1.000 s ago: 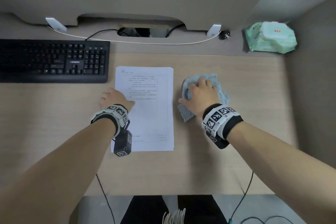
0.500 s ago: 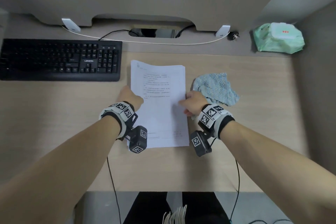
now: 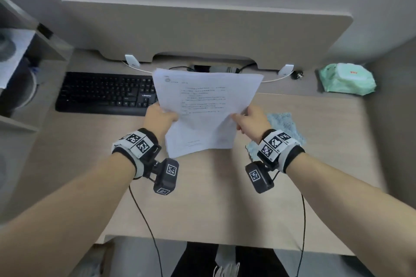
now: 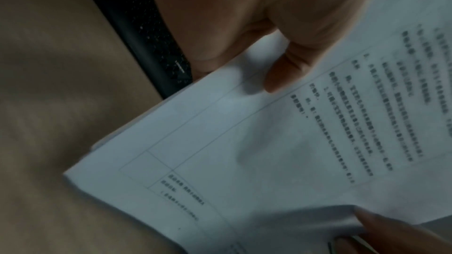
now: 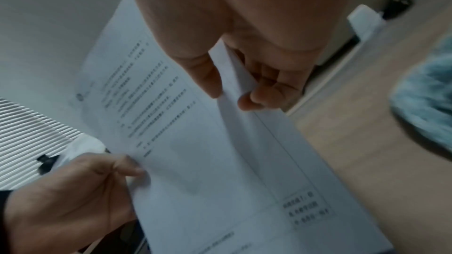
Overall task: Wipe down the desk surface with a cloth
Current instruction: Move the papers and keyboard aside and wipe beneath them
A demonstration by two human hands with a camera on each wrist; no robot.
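Fingers [image 5: 259, 96] of both hands pinch the paper stack [image 3: 207, 110] by its side edges, lifted clear, probably to bare the table [image 3: 202, 198]. The cloth [image 3: 284, 128] lies unheld at right.

An office workstation, seen from above. A light wood-grain table [image 3: 202, 198] sits inside beige partition panels [image 3: 202, 33] that wall it in at the back and on the right, like a cubicle. A black computer keyboard [image 3: 105, 93] lies at the back left, with cables running out through a cutout [image 3: 211, 68] in the rear panel. A printed paper document [image 3: 207, 110], with typed text and form lines, is lifted above the table. A green pack of wet wipes [image 3: 346, 80] rests in the back right corner.
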